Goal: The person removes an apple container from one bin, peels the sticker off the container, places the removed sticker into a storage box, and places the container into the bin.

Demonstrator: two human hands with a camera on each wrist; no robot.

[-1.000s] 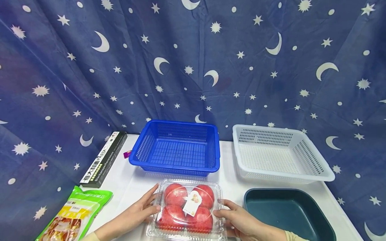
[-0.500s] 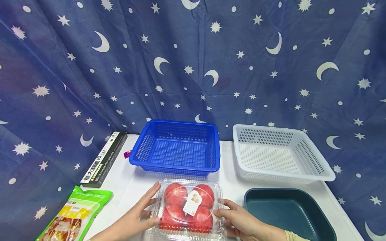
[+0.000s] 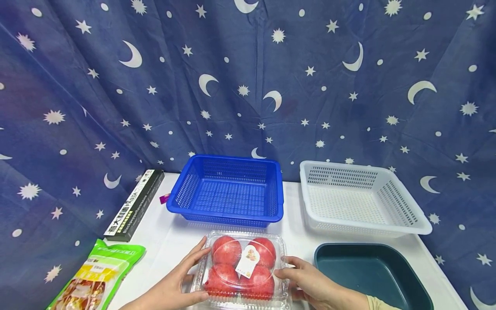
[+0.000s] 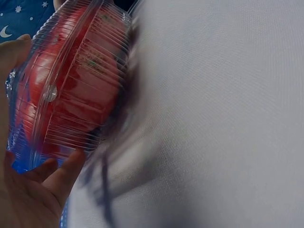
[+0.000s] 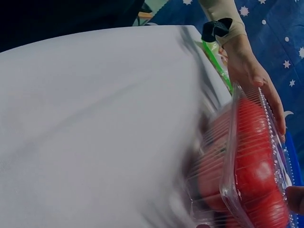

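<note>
A clear plastic clamshell box [image 3: 244, 234] stands at the front middle of the table, holding several red tomatoes [image 3: 226, 250] under a lid with a white label [image 3: 248, 260]. At its left side is my left hand [image 3: 170, 284], fingers extended and thumb spread apart. In the left wrist view, its fingers [image 4: 66, 173] touch the box's side wall. My right hand [image 3: 311, 284] holds the right side, thumb on the lid's edge and the other fingers lower down, partly hidden. The right wrist view shows its thumb [image 5: 295, 198] by the lid and the box's ribbed wall [image 5: 228, 166].
Behind the box stands a blue basket [image 3: 230, 217]; a white basket [image 3: 360, 226] is to its right. A dark teal bin [image 3: 360, 280] sits front right. A pasta box [image 3: 135, 206], green food bag [image 3: 93, 275] and small purple packet [image 3: 164, 198] lie left.
My left hand has shifted along the box's left side, its thumb sliding lower and spreading from the fingers. The box and my right hand have stayed nearly in place.
</note>
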